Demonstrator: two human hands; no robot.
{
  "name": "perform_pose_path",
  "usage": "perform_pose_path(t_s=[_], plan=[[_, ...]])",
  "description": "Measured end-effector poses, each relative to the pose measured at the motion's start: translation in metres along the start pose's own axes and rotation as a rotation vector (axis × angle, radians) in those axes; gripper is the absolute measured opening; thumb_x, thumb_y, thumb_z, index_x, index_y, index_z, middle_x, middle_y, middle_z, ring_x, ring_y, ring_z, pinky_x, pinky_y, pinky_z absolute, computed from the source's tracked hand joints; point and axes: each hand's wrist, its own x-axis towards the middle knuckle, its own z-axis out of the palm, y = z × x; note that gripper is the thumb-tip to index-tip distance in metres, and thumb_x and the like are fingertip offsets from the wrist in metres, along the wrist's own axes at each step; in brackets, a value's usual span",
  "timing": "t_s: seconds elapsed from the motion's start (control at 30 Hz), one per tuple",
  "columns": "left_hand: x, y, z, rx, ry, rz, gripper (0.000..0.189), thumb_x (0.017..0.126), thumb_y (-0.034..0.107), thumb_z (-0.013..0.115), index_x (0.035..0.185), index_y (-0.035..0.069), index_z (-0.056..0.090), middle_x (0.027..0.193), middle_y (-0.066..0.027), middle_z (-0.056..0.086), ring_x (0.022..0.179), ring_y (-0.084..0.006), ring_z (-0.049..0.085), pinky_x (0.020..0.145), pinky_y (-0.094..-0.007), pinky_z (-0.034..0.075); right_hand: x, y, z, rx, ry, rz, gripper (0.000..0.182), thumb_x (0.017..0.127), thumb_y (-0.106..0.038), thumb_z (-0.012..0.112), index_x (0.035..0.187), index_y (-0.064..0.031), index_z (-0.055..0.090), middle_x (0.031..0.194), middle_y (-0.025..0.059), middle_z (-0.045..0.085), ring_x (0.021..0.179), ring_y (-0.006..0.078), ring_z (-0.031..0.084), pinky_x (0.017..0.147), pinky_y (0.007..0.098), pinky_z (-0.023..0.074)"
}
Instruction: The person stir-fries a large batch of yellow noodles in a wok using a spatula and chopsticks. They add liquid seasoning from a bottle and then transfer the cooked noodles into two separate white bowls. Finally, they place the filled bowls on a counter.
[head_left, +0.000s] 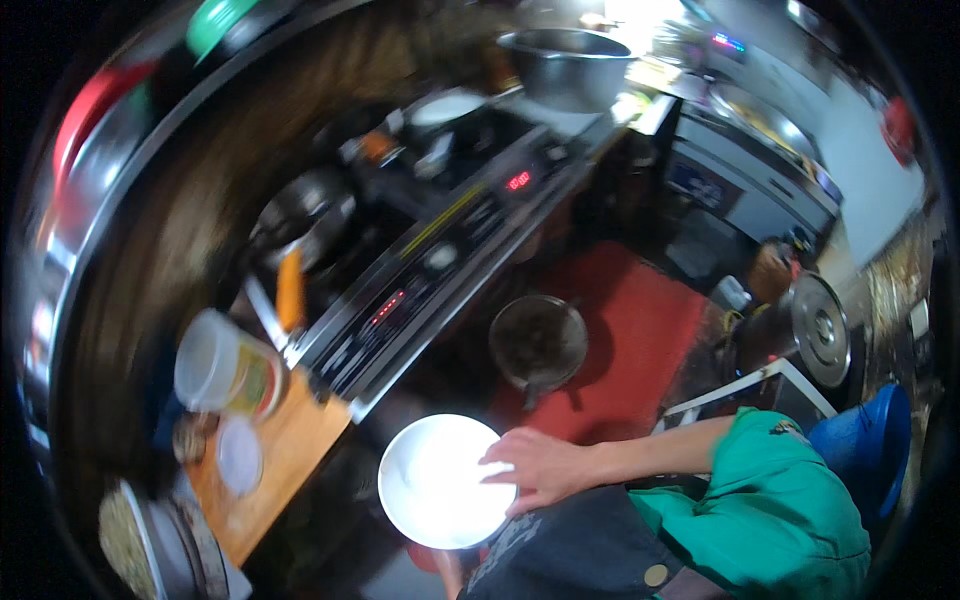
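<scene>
A white bowl (439, 480) is before me at the lower middle, its inside bright with glare. My right hand (536, 466) grips its right rim, fingers over the edge. Below the bowl a strip of skin, seemingly part of my left hand (448, 574), shows beside something red; the bowl and dark apron hide the rest, so its hold cannot be made out. Up and to the right of the bowl is a round metal strainer or pan (538, 341) with dark contents, above the red mat.
A cooktop with lit red displays (450, 240) runs diagonally, bearing a metal pot (304, 214) and an orange-handled utensil (290, 289). A plastic tub (214, 360) and lid (240, 455) lie by a wooden board (300, 442). A large steel bowl (566, 71) stands behind; a lidded pot (821, 330) is right.
</scene>
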Motion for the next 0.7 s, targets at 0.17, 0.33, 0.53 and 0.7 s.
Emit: perform_pose_path(t_s=[0.17,0.33,0.53,0.7], plan=[[-0.022,-0.007,0.156,0.203,-0.201,0.025,0.046,0.084,0.004,0.047,0.128,0.002,0.034,0.118,-0.0122,0.048,0.107,-0.0213,0.049,0.085,-0.0320,0.044,-0.094,0.076,-0.126,0.222,0.243,0.914,0.054,0.078,-0.036,0.059,0.112,0.0039,0.046,0.107,0.0235,0.054,0.093,0.0345,0.056,0.080,0.0398,0.0454],[-0.021,0.007,0.285,0.390,-0.408,0.127,0.046,0.084,0.004,0.048,0.128,0.002,0.035,0.119,-0.0117,0.049,0.108,-0.0210,0.049,0.088,-0.0320,0.042,-0.140,0.134,-0.191,0.326,0.238,1.125,0.046,0.074,-0.028,0.061,0.104,0.0049,0.050,0.093,0.0243,0.060,0.086,0.0329,0.061,0.072,0.0388,0.0483],[-0.001,0.018,0.426,0.515,-0.626,0.172,0.051,0.080,-0.002,0.049,0.128,0.002,0.035,0.122,-0.0112,0.047,0.111,-0.0217,0.046,0.092,-0.0319,0.039,-0.201,0.223,-0.233,0.807,0.570,1.036,0.043,0.072,-0.006,0.056,0.112,0.0066,0.049,0.095,0.0128,0.060,0.086,0.0185,0.058,0.075,0.0311,0.0472],[0.048,-0.033,0.561,0.452,-0.835,0.285,0.049,0.076,0.000,0.051,0.123,-0.001,0.039,0.116,-0.0123,0.051,0.105,-0.0210,0.050,0.089,-0.0301,0.040,-0.263,0.267,-0.294,0.772,0.971,1.046,0.038,0.070,-0.005,0.052,0.106,0.0067,0.053,0.091,0.0111,0.062,0.079,0.0179,0.059,0.070,0.0304,0.0480]])
